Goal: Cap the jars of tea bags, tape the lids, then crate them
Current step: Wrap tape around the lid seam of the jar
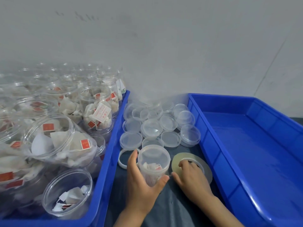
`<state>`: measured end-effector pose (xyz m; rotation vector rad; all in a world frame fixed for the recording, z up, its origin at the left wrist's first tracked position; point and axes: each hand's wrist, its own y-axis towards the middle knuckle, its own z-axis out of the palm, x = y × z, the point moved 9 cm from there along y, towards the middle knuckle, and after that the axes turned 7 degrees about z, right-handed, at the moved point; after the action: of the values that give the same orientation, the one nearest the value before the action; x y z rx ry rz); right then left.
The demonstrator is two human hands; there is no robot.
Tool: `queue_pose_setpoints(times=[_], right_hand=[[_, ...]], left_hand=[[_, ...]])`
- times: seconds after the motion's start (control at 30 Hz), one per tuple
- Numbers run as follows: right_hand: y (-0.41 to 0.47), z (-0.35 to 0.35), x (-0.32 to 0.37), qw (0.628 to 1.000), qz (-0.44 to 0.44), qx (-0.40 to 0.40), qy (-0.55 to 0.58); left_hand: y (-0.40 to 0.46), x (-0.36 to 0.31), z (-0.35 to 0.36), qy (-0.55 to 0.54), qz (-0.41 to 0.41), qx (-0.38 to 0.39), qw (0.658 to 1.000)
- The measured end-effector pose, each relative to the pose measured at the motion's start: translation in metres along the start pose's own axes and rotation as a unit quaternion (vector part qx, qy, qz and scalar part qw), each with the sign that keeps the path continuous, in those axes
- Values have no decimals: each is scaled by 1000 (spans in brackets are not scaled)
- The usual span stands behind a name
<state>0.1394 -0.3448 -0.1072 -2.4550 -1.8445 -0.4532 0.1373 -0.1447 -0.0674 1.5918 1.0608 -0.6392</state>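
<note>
- Jar (153, 163): clear plastic, upright on the dark worktop (173, 208), between the two blue crates; a clear lid sits on its top, and a few tea bags with red tags lie in its lower part.
- Left hand (141, 182): its grip is curled round the jar from the left, thumb across the near side of the jar's base, fingers up behind its left wall.
- Right hand (191, 176): just right of the jar, resting on the tape roll (177, 163); fingertips dip into the roll's core and the thumb points toward the jar. Whether this grip actually pinches the roll I cannot tell.
- Tape roll: flat on the worktop, just beside the jar on its right, pale and translucent.
- White ring (122, 159): flat on the worktop, just left of the jar, partly behind the left hand.
- Lids (151, 127): a loose heap of clear round lids behind the jar, some overlapping, reaching back to the wall (164, 46).
- Left crate (108, 154): left of the jar, packed with open jars (59, 140) of tea bags, some upright, several near ones tipped with mouths toward the camera.
- Right crate (211, 145): right of the jar, past the tape roll, its blue floor bare.
</note>
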Motion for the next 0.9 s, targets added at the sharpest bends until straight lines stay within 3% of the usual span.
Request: queue_pose_setpoints(times=[0.1, 0.23, 0.33, 0.43, 0.57, 0.7, 0.83, 0.9], right_hand=[[-7, 7, 0, 1000, -16, 14, 8], [-4, 8, 0, 995, -16, 86, 46], [-6, -24, 15, 992, -27, 30, 118], [-22, -63, 31, 957, -22, -25, 287], [-37, -97, 59, 935, -68, -6, 347], [-26, -152, 63, 897, -61, 25, 436], [11, -198, 30, 951, -10, -74, 299], [31, -213, 9, 953, 14, -109, 281]], left_hand=[[-3, 13, 9, 14, -27, 33, 999], [-2, 19, 9, 13, -33, 23, 999], [-3, 22, 8, -7, -37, 6, 999], [-4, 20, 6, -18, -49, -15, 999], [11, -10, 8, -41, -31, -29, 998], [49, -69, 28, -46, 46, -11, 998], [92, -121, 68, -43, 105, 21, 993], [112, -134, 93, 17, 113, 55, 992]])
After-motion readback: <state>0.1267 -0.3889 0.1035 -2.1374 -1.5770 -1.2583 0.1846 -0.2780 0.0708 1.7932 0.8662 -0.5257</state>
